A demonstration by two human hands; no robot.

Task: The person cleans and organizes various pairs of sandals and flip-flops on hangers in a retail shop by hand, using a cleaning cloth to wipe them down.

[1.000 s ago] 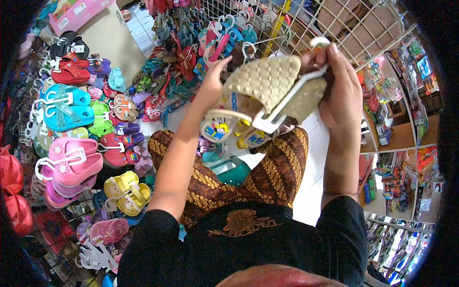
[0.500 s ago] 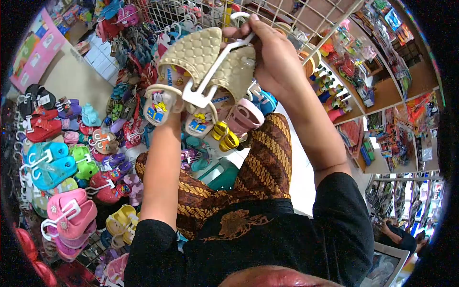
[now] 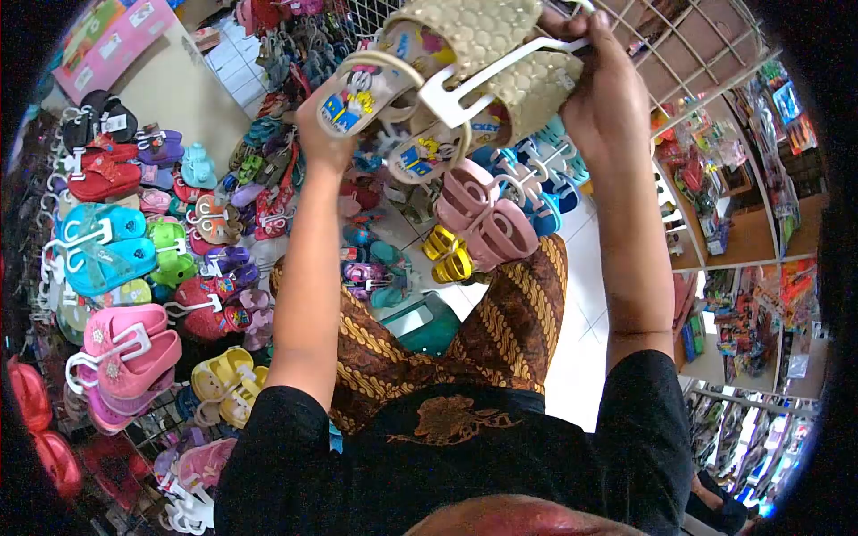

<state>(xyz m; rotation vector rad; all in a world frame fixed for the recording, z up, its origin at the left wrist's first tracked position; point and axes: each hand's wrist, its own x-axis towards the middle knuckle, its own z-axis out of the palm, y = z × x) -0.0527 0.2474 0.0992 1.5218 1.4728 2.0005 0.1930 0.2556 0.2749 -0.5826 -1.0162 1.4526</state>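
A pair of beige children's sandals (image 3: 487, 40) with quilted straps and cartoon prints on the insoles hangs together on a white plastic hanger (image 3: 454, 103). My right hand (image 3: 611, 100) pinches the hanger near its hook, at the top right of the pair. At the pair's left side, my left hand (image 3: 323, 134) is closed on the heel end of one sandal, its fingers mostly hidden behind it. Just below the pair are dusty-pink sandals (image 3: 502, 234), small yellow sandals (image 3: 447, 253) and blue sandals (image 3: 545, 210).
Colourful children's shoes on hangers crowd the left, among them turquoise sandals (image 3: 107, 250) and pink shoes (image 3: 134, 353). A wire grid (image 3: 688, 45) rises at the upper right. Shelves (image 3: 746, 246) of packaged goods line the right. A green stool-like object (image 3: 424, 323) sits between my knees.
Both hands and the beige sandals have moved up and to the right in view. The view itself has shifted, showing more of the dusty-pink and blue sandals underneath.
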